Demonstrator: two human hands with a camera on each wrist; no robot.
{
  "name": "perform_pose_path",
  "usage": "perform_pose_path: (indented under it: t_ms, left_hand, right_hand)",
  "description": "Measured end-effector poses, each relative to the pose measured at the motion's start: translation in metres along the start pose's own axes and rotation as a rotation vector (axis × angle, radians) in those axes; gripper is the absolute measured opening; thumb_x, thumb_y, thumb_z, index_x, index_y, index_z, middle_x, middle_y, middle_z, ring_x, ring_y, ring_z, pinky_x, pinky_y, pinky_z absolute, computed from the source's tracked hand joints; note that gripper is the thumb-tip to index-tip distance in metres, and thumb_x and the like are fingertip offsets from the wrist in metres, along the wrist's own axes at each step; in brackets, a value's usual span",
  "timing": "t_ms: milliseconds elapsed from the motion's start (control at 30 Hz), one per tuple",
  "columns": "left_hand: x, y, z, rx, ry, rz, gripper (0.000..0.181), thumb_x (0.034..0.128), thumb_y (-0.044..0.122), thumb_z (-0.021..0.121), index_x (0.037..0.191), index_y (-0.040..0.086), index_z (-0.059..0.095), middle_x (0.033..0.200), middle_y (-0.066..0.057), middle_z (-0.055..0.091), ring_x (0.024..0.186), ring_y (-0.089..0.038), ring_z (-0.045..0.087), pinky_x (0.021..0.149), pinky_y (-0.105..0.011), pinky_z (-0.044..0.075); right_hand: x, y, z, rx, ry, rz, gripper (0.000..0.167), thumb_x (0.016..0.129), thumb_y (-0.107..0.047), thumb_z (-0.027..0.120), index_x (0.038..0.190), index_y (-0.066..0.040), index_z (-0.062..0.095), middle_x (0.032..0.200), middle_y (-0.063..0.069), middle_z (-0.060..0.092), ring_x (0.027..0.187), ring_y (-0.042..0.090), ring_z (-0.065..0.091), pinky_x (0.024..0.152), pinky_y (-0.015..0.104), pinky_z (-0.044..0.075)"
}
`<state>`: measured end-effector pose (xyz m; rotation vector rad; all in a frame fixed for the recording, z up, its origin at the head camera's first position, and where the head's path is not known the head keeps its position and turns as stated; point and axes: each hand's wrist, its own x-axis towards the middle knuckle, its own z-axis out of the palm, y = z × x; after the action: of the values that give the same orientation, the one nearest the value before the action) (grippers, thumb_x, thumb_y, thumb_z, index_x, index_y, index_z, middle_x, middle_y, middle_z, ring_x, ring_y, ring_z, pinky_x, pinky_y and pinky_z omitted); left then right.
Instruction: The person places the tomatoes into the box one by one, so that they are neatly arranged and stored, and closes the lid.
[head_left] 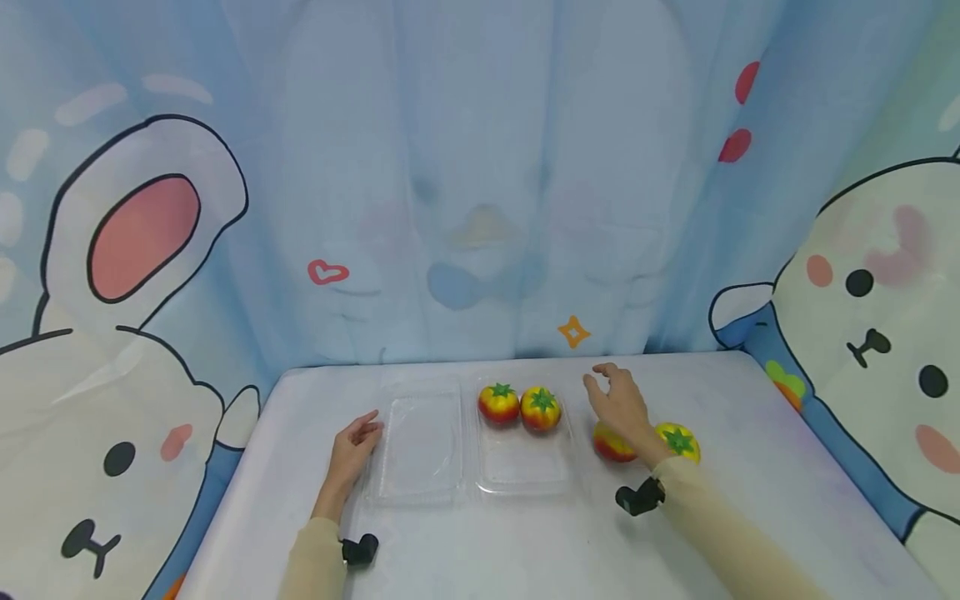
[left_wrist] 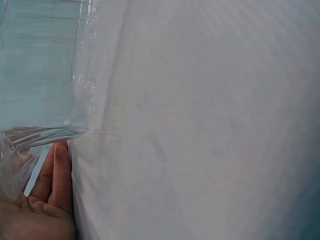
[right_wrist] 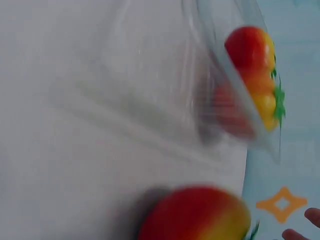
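Note:
A clear plastic clamshell box (head_left: 525, 472) lies unfolded on the table, its lid half (head_left: 420, 446) to the left. Two red-and-yellow tomato-like fruits (head_left: 498, 403) with green leafy tops sit side by side at the far end of the right half. My left hand (head_left: 356, 444) is at the lid's left edge, fingers loosely extended; in the left wrist view the fingers (left_wrist: 61, 172) reach the plastic corner. Right of the box, my right hand (head_left: 618, 403) hovers with spread, bent fingers and holds nothing. Beneath it is another such fruit (head_left: 612, 442), partly hidden by the wrist.
One more matching fruit (head_left: 678, 441) lies to the right, beyond the right wrist. A white cloth (head_left: 495, 550) covers the table. Behind the table's far edge hangs a blue curtain (head_left: 480, 167) with cartoon prints.

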<state>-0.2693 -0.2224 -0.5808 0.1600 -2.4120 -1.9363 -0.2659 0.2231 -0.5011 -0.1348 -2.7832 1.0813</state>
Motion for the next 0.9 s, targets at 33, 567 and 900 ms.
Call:
perform_pose_path:
  t_ms: [33,567,900]
  left_hand:
    - [0.001,0.001,0.000,0.000,0.000,0.000,0.040,0.0961,0.010,0.063,0.136,0.003,0.058,0.120,-0.018,0.064,0.096,-0.012,0.058,0.076,-0.015,0.048]
    - [0.002,0.001,0.001,-0.003,0.002,0.003,0.041,0.0959,0.011,0.064,0.135,0.002,0.058,0.121,-0.019,0.063,0.099,-0.015,0.059,0.077,-0.014,0.048]
    - [-0.001,-0.001,0.000,0.007,0.010,0.018,0.040,0.0960,0.012,0.064,0.134,0.002,0.059,0.119,-0.018,0.064,0.095,-0.012,0.059,0.077,-0.015,0.048]
  right_hand:
    - [0.001,0.005,-0.006,-0.006,-0.004,0.001,0.056,0.103,-0.038,0.043,0.138,0.005,0.045,0.135,0.032,0.044,0.121,0.047,0.044,0.103,0.061,0.036]
    - [-0.023,0.083,-0.069,-0.120,-0.201,0.052,0.063,0.100,-0.035,0.051,0.142,0.009,0.035,0.140,0.042,0.033,0.125,0.059,0.034,0.098,0.072,0.033]
    - [-0.040,0.112,-0.079,0.064,-0.308,-0.038,0.073,0.094,-0.035,0.065,0.146,0.004,0.033,0.141,0.039,0.038,0.122,0.060,0.040,0.092,0.068,0.042]
